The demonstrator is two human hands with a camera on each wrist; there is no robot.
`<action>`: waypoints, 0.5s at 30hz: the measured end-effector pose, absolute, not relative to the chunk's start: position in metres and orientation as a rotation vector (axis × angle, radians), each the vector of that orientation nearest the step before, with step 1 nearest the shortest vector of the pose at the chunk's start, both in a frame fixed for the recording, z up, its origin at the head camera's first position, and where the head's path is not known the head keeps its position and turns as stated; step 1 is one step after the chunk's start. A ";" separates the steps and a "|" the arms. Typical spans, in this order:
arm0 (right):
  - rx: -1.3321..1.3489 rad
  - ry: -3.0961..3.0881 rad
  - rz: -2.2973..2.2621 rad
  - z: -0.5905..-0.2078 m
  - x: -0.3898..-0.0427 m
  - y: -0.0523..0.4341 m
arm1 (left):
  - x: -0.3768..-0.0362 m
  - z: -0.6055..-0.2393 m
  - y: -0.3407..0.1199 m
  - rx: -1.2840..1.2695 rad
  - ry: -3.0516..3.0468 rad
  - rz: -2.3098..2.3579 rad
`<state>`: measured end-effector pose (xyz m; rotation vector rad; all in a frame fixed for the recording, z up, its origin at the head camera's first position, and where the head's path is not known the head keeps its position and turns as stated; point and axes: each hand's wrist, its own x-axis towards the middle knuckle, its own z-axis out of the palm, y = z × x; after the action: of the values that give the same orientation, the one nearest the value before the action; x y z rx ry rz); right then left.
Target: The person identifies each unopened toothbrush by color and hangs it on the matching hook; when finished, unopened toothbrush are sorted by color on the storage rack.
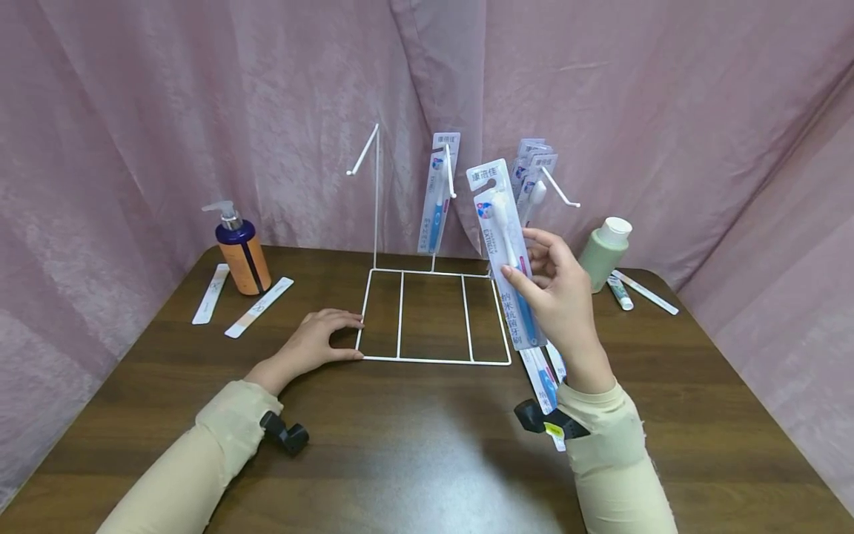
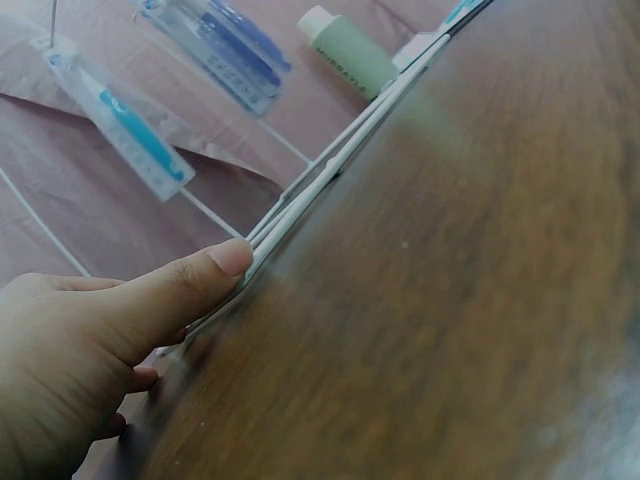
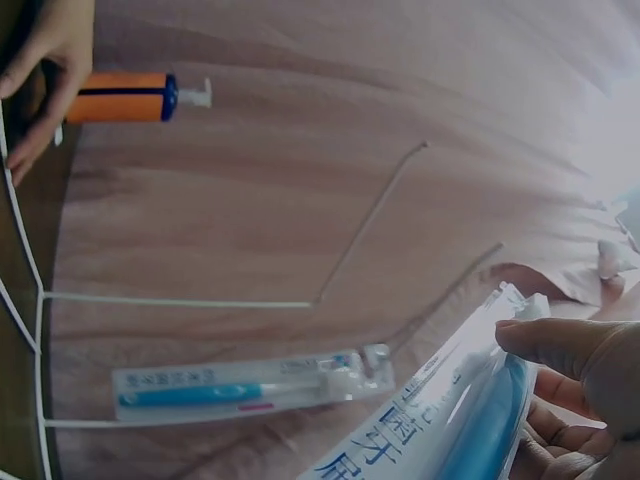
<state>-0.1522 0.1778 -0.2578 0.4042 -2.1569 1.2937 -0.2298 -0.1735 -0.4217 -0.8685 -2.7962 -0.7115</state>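
My right hand [image 1: 557, 289] pinches a packaged toothbrush [image 1: 502, 245] by its edge, thumb in front and fingers behind. The pack stands nearly upright, with a hook slot at its top, and overlaps the right side of a white wire display rack [image 1: 440, 362]. At the rack's front left corner, my left hand [image 1: 320, 335] rests its thumb and fingertips against the base wire; the thumb [image 2: 200, 285] lies along it in the left wrist view. One toothbrush pack [image 1: 434, 215] hangs on the middle hook [image 1: 450, 170]. Several more packs [image 1: 534, 167] hang from the right hook [image 1: 560, 187]. The left hook [image 1: 362, 150] is bare.
More toothbrush packs [image 1: 539, 382] lie on the table under my right forearm. An orange pump bottle [image 1: 245, 256] stands at left beside two narrow sachets [image 1: 259, 307]. A green bottle [image 1: 603, 252], a small tube [image 1: 620, 294] and another strip [image 1: 646, 292] are at right. Pink curtain hangs behind.
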 end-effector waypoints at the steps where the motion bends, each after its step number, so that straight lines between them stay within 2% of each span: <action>1: 0.407 -2.158 1.294 -0.259 -0.154 0.175 | -0.230 -0.422 -0.174 -0.866 -2.798 -0.710; 15: 0.426 -2.182 1.296 -0.266 -0.165 0.150 | -0.229 -0.420 -0.173 -0.857 -2.822 -0.692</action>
<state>-0.1650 0.1497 -0.2657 0.4258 -2.1822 1.2957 -0.2289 -0.1731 -0.4197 -0.8565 -2.8224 -0.6924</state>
